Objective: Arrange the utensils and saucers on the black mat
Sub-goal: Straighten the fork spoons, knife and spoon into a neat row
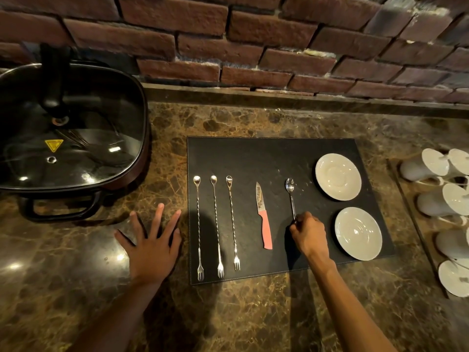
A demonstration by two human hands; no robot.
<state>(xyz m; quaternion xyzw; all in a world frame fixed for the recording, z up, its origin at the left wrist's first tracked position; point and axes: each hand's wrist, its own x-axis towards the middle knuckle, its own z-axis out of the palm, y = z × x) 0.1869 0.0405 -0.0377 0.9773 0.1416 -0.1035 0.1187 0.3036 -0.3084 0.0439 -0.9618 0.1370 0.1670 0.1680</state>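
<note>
The right hand is curled around the lower handle of a teaspoon, fingers pinched on the metal, with the bowl pointing away toward the wall; the spoon lies on the black mat, between the knife and the saucers. The left hand is spread flat, fingers splayed, palm down on the marble counter just beside the mat's left edge, holding nothing. On the mat, left of the spoon, a pink-handled knife lies with its blade away from the person; farther left three long twisted bar spoons lie side by side, roughly parallel, small bowls at the far end and fork tines at the near end. Right of the spoon two white saucers sit on the mat, the far saucer and the near saucer, close but apart. Off the mat to the right, white cups lie on a tray; at far left stands an electric pan with a glass lid; a brick wall runs behind.
</note>
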